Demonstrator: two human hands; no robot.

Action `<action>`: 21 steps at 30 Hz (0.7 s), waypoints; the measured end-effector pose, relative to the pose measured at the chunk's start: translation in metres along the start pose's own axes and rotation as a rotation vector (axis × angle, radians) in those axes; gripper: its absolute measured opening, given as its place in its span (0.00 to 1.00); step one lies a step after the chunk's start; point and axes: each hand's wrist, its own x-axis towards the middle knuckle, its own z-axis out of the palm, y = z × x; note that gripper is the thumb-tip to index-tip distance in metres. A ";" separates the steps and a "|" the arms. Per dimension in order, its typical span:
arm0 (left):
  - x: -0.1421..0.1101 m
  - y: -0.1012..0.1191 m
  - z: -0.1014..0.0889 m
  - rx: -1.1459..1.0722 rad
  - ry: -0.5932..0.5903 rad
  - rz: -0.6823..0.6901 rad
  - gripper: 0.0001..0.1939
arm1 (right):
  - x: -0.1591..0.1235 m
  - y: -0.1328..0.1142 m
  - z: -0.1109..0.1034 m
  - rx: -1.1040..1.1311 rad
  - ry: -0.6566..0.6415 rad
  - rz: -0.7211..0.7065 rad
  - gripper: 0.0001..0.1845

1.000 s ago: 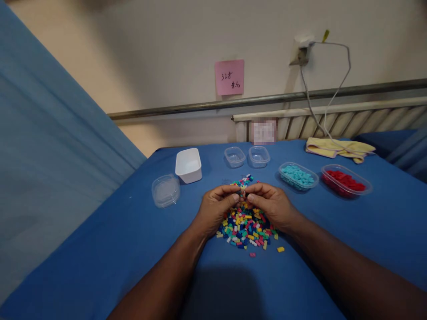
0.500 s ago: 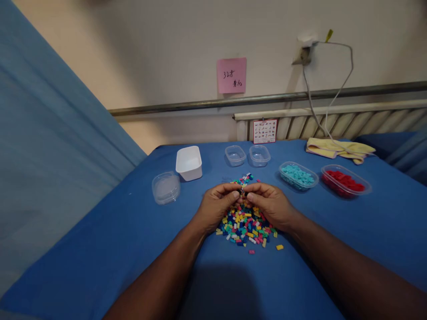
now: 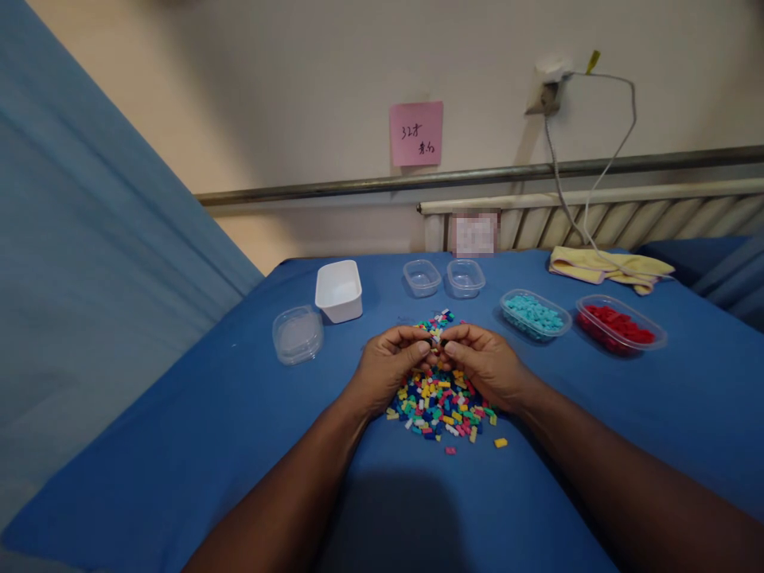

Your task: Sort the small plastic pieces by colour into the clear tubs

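Observation:
A heap of small toy bricks [image 3: 442,406] in many colours lies on the blue cloth [image 3: 251,446]. Just above its upper part, my left hand [image 3: 387,366] is closed in a pinch, with a small black brick [image 3: 428,342] at thumb and fingertip. My right hand [image 3: 483,362] faces it, also pinching a small black brick [image 3: 443,344]. The two hands' fingertips are close together, and a narrow gap shows between the black pieces. Their exact shape is mostly hidden by the fingers. My palms cover part of the heap.
Beyond the heap stand two clear tubs [image 3: 422,278]. A white container [image 3: 339,293] and a clear lidded box [image 3: 298,335] are to the left. Rightward sit a tub of turquoise bricks [image 3: 534,316], a tub of red bricks [image 3: 621,325] and a yellow cloth [image 3: 609,267].
The hands stay in nearly the same place. The black pieces at the fingertips have come slightly apart, and the view has shifted a little.

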 end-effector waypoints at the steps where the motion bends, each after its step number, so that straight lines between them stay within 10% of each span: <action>1: 0.000 0.001 0.000 0.011 0.001 0.004 0.20 | 0.000 -0.001 0.001 -0.011 0.002 -0.002 0.16; 21: 0.002 0.002 -0.002 -0.069 0.017 -0.031 0.21 | -0.002 0.002 -0.002 -0.078 -0.040 -0.035 0.15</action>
